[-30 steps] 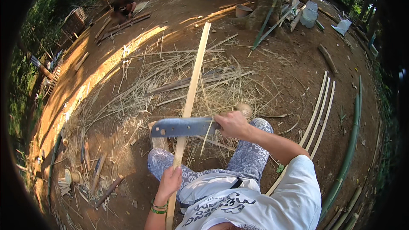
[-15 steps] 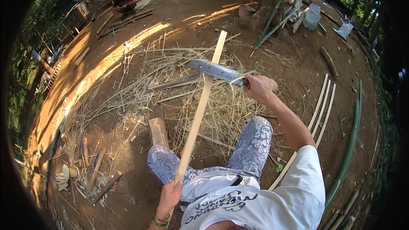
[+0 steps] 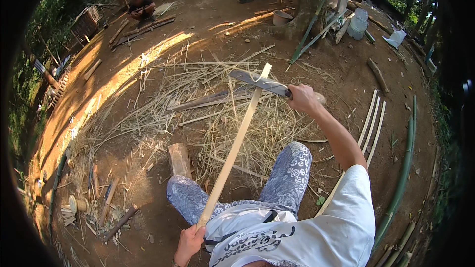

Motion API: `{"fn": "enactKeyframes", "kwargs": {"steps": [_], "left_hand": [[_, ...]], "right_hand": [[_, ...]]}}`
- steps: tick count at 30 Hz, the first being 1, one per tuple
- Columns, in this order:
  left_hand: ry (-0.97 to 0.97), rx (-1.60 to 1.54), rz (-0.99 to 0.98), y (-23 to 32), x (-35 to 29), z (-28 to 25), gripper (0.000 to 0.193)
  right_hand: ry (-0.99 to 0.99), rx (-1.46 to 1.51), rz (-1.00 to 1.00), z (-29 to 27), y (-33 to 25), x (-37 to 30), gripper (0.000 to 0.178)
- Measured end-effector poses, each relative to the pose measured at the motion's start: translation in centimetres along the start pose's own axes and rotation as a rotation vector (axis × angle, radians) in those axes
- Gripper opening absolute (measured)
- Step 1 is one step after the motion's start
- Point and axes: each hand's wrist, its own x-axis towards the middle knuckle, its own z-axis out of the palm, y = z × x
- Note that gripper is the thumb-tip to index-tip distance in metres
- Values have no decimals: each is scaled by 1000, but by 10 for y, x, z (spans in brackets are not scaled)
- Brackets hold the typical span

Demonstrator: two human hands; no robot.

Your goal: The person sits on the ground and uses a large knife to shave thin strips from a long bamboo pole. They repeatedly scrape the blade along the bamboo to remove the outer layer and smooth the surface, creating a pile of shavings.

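My left hand (image 3: 189, 241) is closed around the near end of a long, pale bamboo strip (image 3: 236, 147), which slants up and away between my knees. My right hand (image 3: 304, 99) grips a machete (image 3: 247, 79) by its handle. Its broad grey blade lies across the strip close to the far end, pointing left. A thin pale shaving curls over the blade where the two meet. Part of the machete's wooden handle (image 3: 320, 99) sticks out behind my right hand.
Loose bamboo shavings (image 3: 267, 128) cover the ground ahead. A wood block (image 3: 179, 159) stands by my left knee. Pale strips (image 3: 371, 123) and a green bamboo pole (image 3: 406, 163) lie to the right. At the far left a person (image 3: 142, 7) squats beside planks. A bucket (image 3: 282, 18) sits near a tree.
The bamboo strip has come toward me with my left hand, which is lower and further left. The blade now crosses it nearer its far end. The view has shifted slightly.
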Motion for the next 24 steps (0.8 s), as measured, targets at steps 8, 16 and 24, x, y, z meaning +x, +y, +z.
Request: {"fn": "enactKeyframes", "kwargs": {"steps": [8, 16, 24], "left_hand": [[-151, -237, -136, -37, -21, -4, 25], [-14, -31, 44, -9, 39, 27, 31], [20, -268, 36, 27, 112, 32, 54]], "right_hand": [[-17, -81, 504, 20, 106, 20, 27], [365, 716, 434, 26, 46, -25, 47], [139, 760, 178, 22, -83, -75, 26]]}}
